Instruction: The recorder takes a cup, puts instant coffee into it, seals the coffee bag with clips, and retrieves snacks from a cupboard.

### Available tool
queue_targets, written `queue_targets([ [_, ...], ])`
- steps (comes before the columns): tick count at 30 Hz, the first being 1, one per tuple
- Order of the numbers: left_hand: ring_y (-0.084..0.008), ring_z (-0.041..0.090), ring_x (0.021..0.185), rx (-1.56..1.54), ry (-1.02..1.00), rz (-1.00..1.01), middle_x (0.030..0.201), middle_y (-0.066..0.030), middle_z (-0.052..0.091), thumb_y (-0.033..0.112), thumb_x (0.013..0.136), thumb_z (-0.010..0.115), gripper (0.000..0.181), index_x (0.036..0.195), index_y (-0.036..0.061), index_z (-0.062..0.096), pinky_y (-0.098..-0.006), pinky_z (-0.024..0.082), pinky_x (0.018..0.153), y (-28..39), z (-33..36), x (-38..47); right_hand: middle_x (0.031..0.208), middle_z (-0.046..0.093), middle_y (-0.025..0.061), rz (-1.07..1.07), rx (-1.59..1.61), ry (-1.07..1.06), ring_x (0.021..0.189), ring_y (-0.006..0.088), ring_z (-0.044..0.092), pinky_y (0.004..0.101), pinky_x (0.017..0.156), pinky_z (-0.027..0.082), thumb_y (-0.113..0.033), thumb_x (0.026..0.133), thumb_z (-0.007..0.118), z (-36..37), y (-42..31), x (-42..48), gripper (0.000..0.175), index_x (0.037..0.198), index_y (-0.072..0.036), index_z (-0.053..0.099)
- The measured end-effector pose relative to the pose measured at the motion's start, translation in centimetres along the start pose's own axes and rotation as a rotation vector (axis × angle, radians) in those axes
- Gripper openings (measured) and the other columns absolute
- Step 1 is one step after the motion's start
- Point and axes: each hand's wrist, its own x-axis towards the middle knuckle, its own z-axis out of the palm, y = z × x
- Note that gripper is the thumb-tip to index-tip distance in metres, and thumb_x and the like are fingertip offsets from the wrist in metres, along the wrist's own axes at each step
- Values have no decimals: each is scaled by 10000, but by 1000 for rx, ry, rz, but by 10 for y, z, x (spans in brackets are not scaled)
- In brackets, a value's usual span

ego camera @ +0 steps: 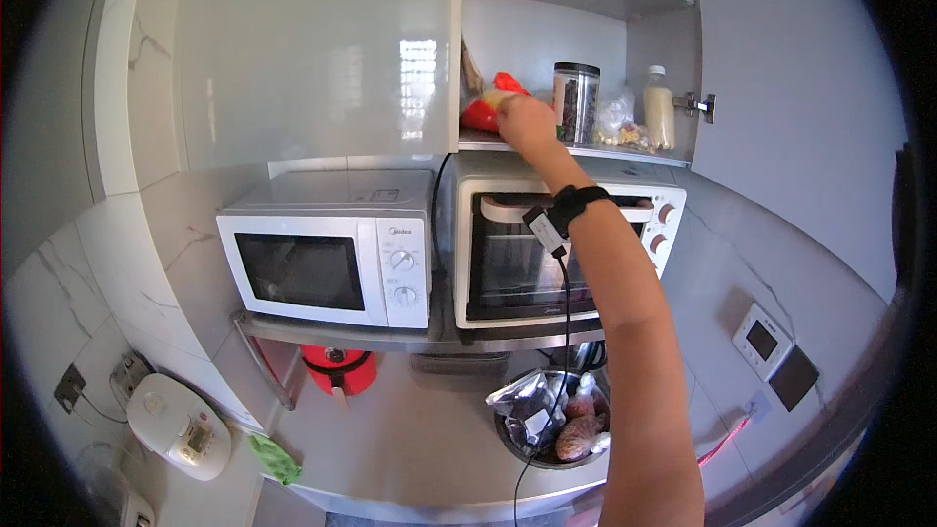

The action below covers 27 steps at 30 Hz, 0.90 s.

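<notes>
My right hand (525,121) reaches up to the lower shelf of the open wall cupboard, its fingers at a red and yellow plastic bag (481,116). Whether the fingers grip the bag cannot be made out. Just right of the hand stands a clear jar with a black lid (577,104) and dark contents. Beyond it are a clear plastic bag of small food pieces (622,124) and a white-capped bottle of pale grains (659,110). A black strap with a cabled device (549,227) is on my right wrist. My left hand is out of view.
Below the cupboard, a white microwave (329,263) and a toaster oven (512,263) stand on a metal rack (439,340). Under it are a red pot-like appliance (340,373) and a bowl of bags (549,462). A rice cooker (176,424) and green cloth (274,457) lie left. The cupboard door (790,110) stands open.
</notes>
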Motion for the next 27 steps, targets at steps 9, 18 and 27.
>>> queue_targets([
  [9,-195,616,938,44,-3,-2,1077,-142,658,249,942,580,313,1194,67,616,-337,511,842,-8,16,-12,926,655,282,353,446,332,931,434,632,481,836,496,-281,906,528,8,33,14,318,981,-14,684],
  [18,-170,608,1011,-609,-90,4,1142,-86,642,209,930,602,353,1217,4,594,-323,508,870,-26,28,-7,912,662,215,264,388,546,871,412,638,500,755,502,-345,959,500,-21,11,-2,323,990,-50,629],
  [27,-195,551,1135,589,161,733,1226,-115,594,144,930,587,289,1186,16,626,-336,500,916,-59,38,-1,951,686,230,216,463,158,877,365,671,440,799,510,-358,855,646,-5,22,2,352,1019,-52,704],
])
